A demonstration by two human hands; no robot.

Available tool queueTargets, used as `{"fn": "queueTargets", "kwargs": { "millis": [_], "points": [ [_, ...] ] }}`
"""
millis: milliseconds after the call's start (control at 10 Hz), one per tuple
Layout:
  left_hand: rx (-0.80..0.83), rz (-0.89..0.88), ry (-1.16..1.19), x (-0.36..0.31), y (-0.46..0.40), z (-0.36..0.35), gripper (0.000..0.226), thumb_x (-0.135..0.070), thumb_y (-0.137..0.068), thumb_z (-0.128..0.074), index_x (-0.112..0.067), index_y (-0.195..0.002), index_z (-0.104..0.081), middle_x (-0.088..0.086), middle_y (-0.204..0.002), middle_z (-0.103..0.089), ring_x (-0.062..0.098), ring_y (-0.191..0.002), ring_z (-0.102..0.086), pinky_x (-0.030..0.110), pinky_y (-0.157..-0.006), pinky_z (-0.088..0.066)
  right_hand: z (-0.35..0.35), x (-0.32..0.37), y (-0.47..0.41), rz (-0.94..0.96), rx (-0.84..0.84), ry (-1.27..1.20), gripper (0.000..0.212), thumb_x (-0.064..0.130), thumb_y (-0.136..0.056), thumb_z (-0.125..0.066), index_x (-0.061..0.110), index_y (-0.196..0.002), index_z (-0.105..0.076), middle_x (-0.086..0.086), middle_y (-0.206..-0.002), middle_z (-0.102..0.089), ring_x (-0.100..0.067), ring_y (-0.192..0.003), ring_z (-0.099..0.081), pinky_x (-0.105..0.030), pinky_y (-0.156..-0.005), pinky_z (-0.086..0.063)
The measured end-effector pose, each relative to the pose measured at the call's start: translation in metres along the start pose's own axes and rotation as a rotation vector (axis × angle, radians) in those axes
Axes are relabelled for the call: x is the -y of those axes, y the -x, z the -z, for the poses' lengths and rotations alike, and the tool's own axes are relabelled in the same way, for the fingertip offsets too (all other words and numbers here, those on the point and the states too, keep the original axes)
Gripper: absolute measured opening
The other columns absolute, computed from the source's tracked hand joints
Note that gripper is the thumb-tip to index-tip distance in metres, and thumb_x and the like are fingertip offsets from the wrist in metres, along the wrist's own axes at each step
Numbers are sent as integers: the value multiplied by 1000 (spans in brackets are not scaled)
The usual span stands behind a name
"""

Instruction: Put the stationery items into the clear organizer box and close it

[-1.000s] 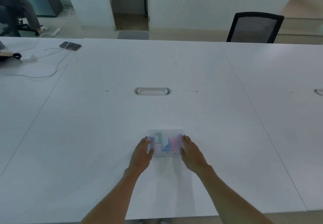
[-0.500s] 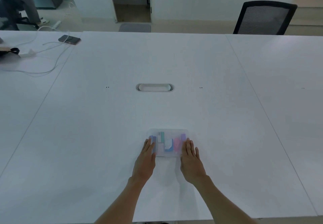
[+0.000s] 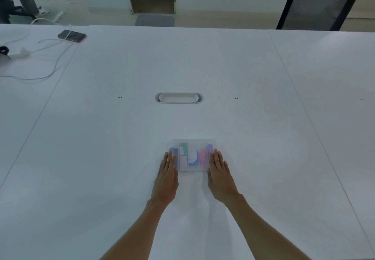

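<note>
Both bare forearms are extended forward from the lower edge of the view, converging slightly. The left hand (image 3: 166,180) is held flat, palm down, fingers straight and together, pointed away from the body. The right hand (image 3: 220,178) is posed likewise, fingers slightly spread. Nothing is grasped by either hand. The wrists are kept straight and the hands are set apart, side by side.

The surface (image 3: 203,66) is plain white. The clear organizer box (image 3: 191,142) shows pastel stationery items: blue (image 3: 193,160), pink (image 3: 203,156), purple (image 3: 210,148) and teal (image 3: 184,148). The chair (image 3: 316,8) is black mesh; the phone (image 3: 72,36) is dark, its cable (image 3: 54,66) white.
</note>
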State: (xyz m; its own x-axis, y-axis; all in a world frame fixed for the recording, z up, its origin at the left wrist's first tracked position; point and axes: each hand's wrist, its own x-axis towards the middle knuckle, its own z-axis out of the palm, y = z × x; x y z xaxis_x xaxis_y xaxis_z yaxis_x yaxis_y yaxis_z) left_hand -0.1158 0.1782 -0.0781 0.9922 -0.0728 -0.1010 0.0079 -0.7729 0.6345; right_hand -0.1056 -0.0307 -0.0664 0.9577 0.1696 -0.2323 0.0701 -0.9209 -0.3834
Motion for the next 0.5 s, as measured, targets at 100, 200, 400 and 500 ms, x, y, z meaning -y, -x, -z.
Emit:
{"fn": "queueTargets", "kwargs": {
  "millis": [100, 200, 400, 500],
  "points": [
    [11, -1, -14, 5, -20, 5, 55, -18, -105, -26, -21, -156, -7, -11, -163, 2, 11, -152, 2, 33, -125, -13, 6, 2, -20, -2, 3, -36, 59, 22, -105, -25, 10, -155, 2, -5, -165, 6, -20, -152, 8, -38, -124, -5],
    [13, 5, -23, 8, -40, 12, 54, -19, -104, -26, -22, -156, -10, -9, -164, 0, 14, -153, -2, 30, -125, -8, 12, 2, -38, -8, 19, -59, 59, 25, -105, -25, 11, -155, 1, -4, -165, 5, -19, -152, 6, -41, -124, -8],
    [103, -6, -2, 13, -60, 22, 56, -27, -105, -27, -23, -156, -6, -6, -165, 2, 18, -153, -1, 37, -126, -10, 30, -6, -57, 18, 51, -186, 56, 25, -105, -27, 13, -156, -5, 0, -165, 0, -16, -152, 1, -37, -124, -6],
    [38, 69, 14, 13, -46, 28, 61, -36, -103, -31, -19, -156, -7, 1, -166, 1, 14, -153, -2, 32, -125, -5, 32, -18, -43, -62, -40, -261, 56, 28, -105, -27, 16, -156, -9, 0, -165, -4, -13, -152, 1, -31, -123, -4]
  ]
}}
